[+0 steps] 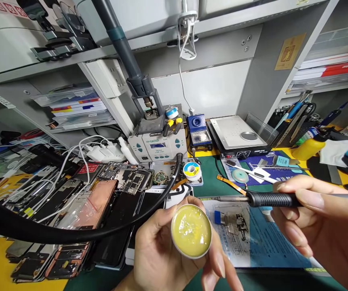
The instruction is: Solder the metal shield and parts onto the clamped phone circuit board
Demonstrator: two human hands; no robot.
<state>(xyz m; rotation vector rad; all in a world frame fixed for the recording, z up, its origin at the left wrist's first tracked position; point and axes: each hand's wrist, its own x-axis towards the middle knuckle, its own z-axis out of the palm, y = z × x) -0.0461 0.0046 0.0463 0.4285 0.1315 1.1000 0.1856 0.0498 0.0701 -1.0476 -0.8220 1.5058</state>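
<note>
My left hand grips a round metal tin of yellow rosin flux, holding it by the rim with its open face up towards me. My right hand holds a soldering iron by its black ribbed grip, like a pen. The iron's thin metal tip points left and ends a little above and to the right of the tin, not touching the flux.
A black cable loops across the lower left. Phone circuit boards and opened phones lie left of the tin. Behind stand a soldering station, a solder wick spool and a preheater plate.
</note>
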